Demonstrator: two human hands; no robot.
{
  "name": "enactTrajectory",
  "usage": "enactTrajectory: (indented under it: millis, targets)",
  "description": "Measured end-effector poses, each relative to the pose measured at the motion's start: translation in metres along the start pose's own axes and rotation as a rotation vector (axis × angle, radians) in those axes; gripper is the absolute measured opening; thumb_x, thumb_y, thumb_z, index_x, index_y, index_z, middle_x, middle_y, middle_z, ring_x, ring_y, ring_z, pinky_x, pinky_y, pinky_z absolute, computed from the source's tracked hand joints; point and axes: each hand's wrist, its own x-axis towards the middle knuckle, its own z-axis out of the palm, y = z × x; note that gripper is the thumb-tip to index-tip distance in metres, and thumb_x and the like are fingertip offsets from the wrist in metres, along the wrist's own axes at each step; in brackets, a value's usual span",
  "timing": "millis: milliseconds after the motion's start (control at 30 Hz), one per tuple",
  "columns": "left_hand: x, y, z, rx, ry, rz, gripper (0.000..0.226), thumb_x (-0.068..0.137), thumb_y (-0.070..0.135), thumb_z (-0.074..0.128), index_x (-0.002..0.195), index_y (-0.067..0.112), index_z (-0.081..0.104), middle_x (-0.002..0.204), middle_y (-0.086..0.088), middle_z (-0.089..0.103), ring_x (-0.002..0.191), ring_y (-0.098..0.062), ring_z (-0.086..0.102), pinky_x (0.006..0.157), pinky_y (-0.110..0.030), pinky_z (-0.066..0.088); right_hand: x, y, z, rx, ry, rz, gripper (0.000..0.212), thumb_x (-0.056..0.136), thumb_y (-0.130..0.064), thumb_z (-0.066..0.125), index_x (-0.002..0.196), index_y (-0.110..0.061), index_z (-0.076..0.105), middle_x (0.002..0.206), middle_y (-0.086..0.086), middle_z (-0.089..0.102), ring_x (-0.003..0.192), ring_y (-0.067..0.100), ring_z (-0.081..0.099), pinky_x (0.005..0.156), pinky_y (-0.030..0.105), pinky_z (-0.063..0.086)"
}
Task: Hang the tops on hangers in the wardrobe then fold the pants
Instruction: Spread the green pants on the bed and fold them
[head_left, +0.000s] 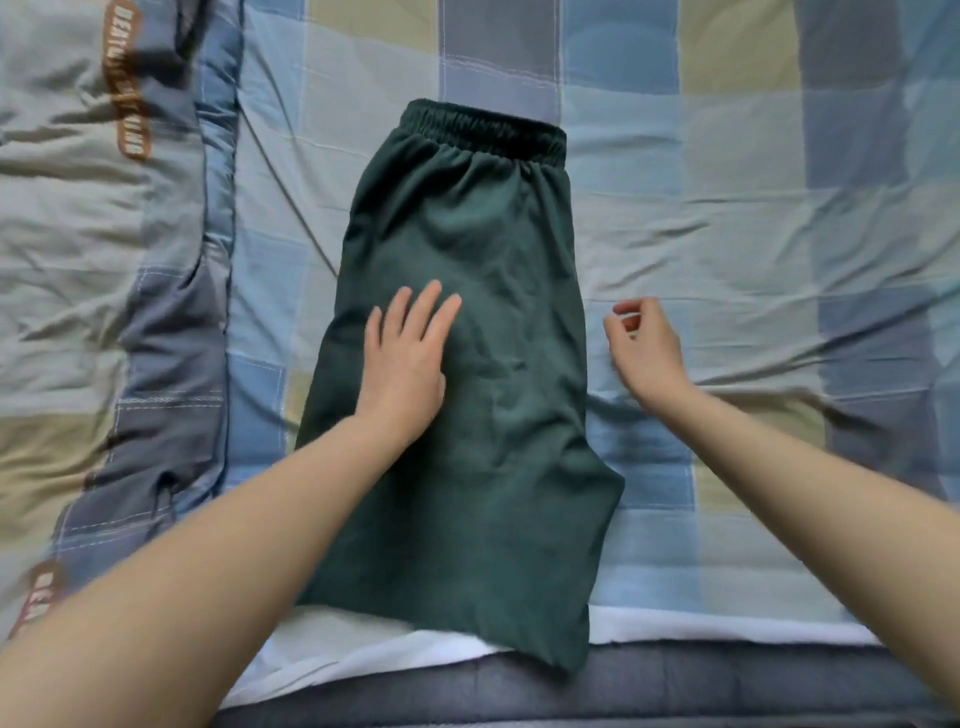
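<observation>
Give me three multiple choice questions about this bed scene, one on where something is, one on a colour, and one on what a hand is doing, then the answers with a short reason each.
1. Where does the waistband of the pants lie?
A. At the far end, away from the person
B. At the near edge of the bed
C. Under the quilt

2. What colour are the pants?
A. Red
B. Dark green
C. White

3. What is the left hand doing?
A. Gripping a hanger
B. Making a fist in the air
C. Resting flat on the pants, fingers straight

Answers:
1. A, the elastic band sits at the top of the view, far from the arms.
2. B, the cloth is dark green against the blue and tan checked bedsheet.
3. C, the palm lies on the cloth, while the right hand hangs beside the pants over the sheet, fingers loosely curled, holding nothing that shows.
</observation>
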Motion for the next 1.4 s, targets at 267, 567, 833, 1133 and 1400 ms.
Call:
enactTrajectory:
  millis: [267, 567, 833, 1133, 1400]
  targets:
    - [-0.148, 0.092, 0.065, -0.037, -0.416, 0.256, 0.070, 0.095, 0.031, 0.043, 0.157, 0.024, 0.011, 0.164, 0.002, -0.001, 0.151, -0.028, -0.003, 0.120, -0.046, 0.002, -0.135, 0.085, 0.009, -0.152, -0.241, -0.020, 0.032, 0.092, -0.024, 0.061, 0.119, -0.009, 0.058, 0.113, 0.006, 0.062, 0.108, 0.024, 0.055, 0.094, 0.033, 0.041]
    - [-0.182, 0.119, 0.062, -0.116, -0.424, 0.032, 0.075, 0.071, 0.022, 0.068, 0.143, 0.019, 0.048, 0.149, -0.002, 0.045, 0.136, -0.031, 0.045, 0.105, -0.044, 0.044, -0.158, 0.069, 0.002, 0.355, -0.399, 0.216, 0.015, 0.089, -0.001, 0.058, 0.092, -0.016, 0.061, 0.094, 0.001, 0.069, 0.090, 0.015, 0.063, 0.070, 0.016, 0.051]
    - [-0.196, 0.091, 0.053, -0.300, -0.412, 0.089, 0.049, 0.075, 0.007, 0.054, 0.124, 0.008, 0.059, 0.118, -0.007, 0.058, 0.111, -0.029, 0.055, 0.090, -0.037, 0.046, -0.175, 0.049, 0.015, -0.385, -0.584, -0.621, 0.048, 0.094, -0.023, 0.048, 0.141, -0.019, 0.039, 0.145, -0.001, 0.038, 0.135, 0.013, 0.033, 0.112, 0.027, 0.026]
    - [-0.169, -0.076, -0.001, 0.267, -0.170, 0.752, 0.039, 0.083, 0.010, 0.040, 0.101, 0.016, 0.074, 0.118, -0.007, 0.069, 0.112, -0.030, 0.065, 0.098, -0.041, 0.049, -0.144, 0.043, 0.024, -1.300, -0.374, -1.337, 0.050, 0.089, -0.011, 0.028, 0.123, -0.014, 0.064, 0.136, 0.008, 0.056, 0.118, 0.031, 0.058, 0.095, 0.046, 0.049]
    - [-0.100, -0.149, -0.012, 0.721, -0.378, 0.907, 0.073, 0.088, 0.001, 0.022, 0.156, 0.023, 0.007, 0.162, -0.004, 0.016, 0.147, -0.034, 0.016, 0.119, -0.056, 0.012, -0.127, 0.059, 0.043, -1.376, -0.459, -1.498, 0.063, 0.087, -0.023, 0.039, 0.149, -0.015, 0.031, 0.155, 0.000, 0.031, 0.141, 0.026, 0.033, 0.111, 0.052, 0.030]
